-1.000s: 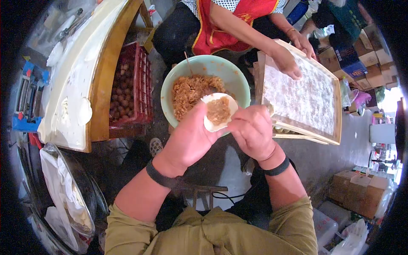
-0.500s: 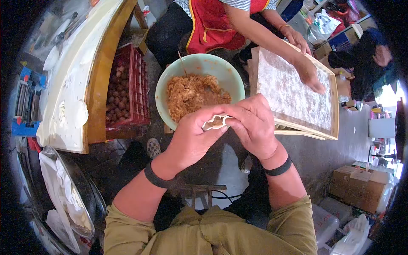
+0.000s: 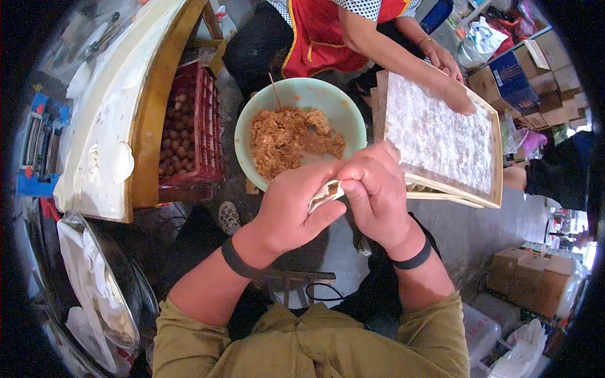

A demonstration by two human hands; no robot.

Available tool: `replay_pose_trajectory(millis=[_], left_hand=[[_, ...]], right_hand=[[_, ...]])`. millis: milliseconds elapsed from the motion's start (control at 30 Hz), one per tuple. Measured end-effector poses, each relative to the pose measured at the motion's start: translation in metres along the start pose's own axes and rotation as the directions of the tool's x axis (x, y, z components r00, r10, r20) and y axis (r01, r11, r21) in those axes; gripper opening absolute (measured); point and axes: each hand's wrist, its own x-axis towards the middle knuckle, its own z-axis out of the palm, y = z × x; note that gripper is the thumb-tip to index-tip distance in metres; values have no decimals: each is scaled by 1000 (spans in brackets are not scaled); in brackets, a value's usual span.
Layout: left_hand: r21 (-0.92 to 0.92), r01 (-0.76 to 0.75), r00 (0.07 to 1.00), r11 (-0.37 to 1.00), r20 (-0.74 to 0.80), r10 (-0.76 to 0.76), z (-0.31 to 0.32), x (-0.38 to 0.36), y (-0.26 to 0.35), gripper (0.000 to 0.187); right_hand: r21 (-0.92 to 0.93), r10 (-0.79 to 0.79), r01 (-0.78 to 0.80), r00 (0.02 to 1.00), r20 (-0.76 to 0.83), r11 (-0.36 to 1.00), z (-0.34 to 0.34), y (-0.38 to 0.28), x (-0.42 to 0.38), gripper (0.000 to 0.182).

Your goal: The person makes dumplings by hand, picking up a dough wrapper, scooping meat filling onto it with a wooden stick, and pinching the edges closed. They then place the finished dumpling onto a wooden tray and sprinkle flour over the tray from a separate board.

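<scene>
My left hand (image 3: 283,211) curls around a thin white filled dough wrapper (image 3: 324,194), with brown filling showing in its opening. At its right edge, the thumb and fingers of my right hand (image 3: 378,198) are closed in a pinch on the dough. Both hands are held together just in front of a pale green bowl (image 3: 354,120). Inside that bowl lies an orange-brown minced filling (image 3: 283,135), with a thin stick (image 3: 275,90) standing in it. My fingers hide much of the wrapper.
Across from me, a person in a red apron (image 3: 321,38) reaches over a floured wooden-framed tray (image 3: 441,135). A floured work table (image 3: 94,145) stands left, beside a red crate (image 3: 205,126) of round brown things. Cardboard boxes (image 3: 529,280) are at right.
The wrapper's opening looks narrower and more tilted, as my fingers have shifted around it. The co-worker's hand has moved up over the tray. Someone walking at far right has moved lower in view.
</scene>
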Motion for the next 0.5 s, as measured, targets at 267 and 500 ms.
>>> replay_pose_trajectory(millis=[267, 500], left_hand=[[-11, 14, 994, 1000, -110, -15, 7, 0, 0, 42], [-666, 322, 931, 673, 95, -352, 10, 1, -2, 64]], right_hand=[[-33, 35, -36, 999, -22, 999, 6, 7, -7, 19], [709, 328, -435, 898, 294, 556, 15, 17, -20, 85]])
